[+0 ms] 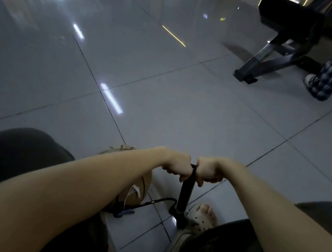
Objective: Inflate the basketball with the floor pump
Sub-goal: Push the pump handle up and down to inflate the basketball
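Tiled floor [163,104]; on it the ball [146,181], half under the left arm, just beside the pump [186,193]. Left hand [178,166] and right hand [209,171] clench the handle either side of the shaft, likely for an even push. A foot [202,215] seems to pin the base, and the hose [160,200] runs from base to ball.

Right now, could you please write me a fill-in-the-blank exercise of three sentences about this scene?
1. The person holds the pump by its ____.
2. The black hose runs from the pump's base to the ____.
3. The floor is made of large grey ____.

Missing words: handle; basketball; tiles.
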Motion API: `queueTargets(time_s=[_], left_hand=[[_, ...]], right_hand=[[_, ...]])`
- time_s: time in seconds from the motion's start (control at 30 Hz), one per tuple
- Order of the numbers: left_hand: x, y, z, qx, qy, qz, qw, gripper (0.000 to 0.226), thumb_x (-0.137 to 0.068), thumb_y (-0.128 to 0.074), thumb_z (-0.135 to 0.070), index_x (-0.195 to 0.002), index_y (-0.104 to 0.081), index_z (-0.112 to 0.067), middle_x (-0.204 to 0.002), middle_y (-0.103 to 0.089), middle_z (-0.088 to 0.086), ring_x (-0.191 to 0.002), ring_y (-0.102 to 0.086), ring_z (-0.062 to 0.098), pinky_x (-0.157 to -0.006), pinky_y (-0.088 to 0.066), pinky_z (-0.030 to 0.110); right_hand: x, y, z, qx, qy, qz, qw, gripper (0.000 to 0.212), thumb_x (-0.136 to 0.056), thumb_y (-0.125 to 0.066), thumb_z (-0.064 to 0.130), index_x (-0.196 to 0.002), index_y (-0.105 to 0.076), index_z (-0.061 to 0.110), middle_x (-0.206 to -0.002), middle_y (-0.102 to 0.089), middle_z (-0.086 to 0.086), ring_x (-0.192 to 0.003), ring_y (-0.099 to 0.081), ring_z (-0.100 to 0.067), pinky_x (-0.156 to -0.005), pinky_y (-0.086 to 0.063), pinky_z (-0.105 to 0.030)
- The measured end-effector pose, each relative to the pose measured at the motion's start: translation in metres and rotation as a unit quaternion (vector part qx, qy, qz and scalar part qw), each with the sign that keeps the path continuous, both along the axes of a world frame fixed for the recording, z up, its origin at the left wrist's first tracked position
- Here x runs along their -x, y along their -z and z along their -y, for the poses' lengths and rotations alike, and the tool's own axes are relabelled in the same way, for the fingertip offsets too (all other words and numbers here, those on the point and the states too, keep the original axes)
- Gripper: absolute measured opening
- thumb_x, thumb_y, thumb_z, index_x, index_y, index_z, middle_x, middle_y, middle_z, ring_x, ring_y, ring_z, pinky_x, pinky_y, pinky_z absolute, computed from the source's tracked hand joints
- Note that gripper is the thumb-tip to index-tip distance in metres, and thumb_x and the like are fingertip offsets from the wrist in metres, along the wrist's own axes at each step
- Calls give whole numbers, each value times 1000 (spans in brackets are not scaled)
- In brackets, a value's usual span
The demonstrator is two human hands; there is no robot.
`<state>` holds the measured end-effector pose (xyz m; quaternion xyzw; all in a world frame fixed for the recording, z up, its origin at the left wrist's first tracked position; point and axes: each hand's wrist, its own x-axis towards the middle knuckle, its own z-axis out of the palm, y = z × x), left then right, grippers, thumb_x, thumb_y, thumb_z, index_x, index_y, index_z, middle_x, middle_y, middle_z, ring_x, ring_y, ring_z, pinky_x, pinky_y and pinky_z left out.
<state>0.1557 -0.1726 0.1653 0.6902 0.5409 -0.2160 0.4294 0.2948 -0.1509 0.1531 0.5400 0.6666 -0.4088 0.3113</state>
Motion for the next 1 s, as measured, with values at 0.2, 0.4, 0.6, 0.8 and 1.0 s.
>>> queueTargets(time_s=[0.2,0.4,0.6,0.8,1.0], left_hand=[[3,-12,17,5,12,-20,1000,16,-84,-71,-14,-72,-61,-7,-57,-47,7,-47,-36,23,-49,-32,30],[28,-122,-15,6,-8,34,999,25,-90,-72,-17,-72,-55,-13,-55,-40,-1,-47,-31,17,-49,-25,29],[33,-170,-43,8,-9,60,998,26,-90,-69,-13,-72,-51,-17,-60,-30,-2,-50,-22,16,-50,-17,30],[14,-68,-36,6,-3,36,999,13,-83,-71,-9,-75,-61,-8,-56,-41,2,-46,-31,18,-48,-25,29],[6,4,-13,-17,11,22,1000,10,-78,-72,-11,-71,-68,-6,-52,-47,4,-46,-38,22,-48,-32,28]], right_hand=[[7,-26,28,7,-25,25,999,9,-89,-66,10,-82,-62,5,-54,-40,-6,-45,-31,-20,-49,-27,-30],[17,-140,-5,-3,7,-15,1000,8,-88,-62,8,-80,-63,10,-55,-33,-1,-46,-24,-15,-48,-19,-24],[16,-193,-29,-9,21,-31,999,12,-85,-65,7,-86,-55,14,-59,-30,0,-51,-20,-15,-48,-16,-27],[6,-85,-19,-7,26,-8,1000,11,-81,-65,3,-76,-58,9,-55,-35,-2,-47,-26,-16,-50,-20,-27],[5,-9,-1,1,12,17,1000,7,-85,-65,5,-79,-61,7,-55,-41,-6,-47,-33,-19,-50,-29,-30]])
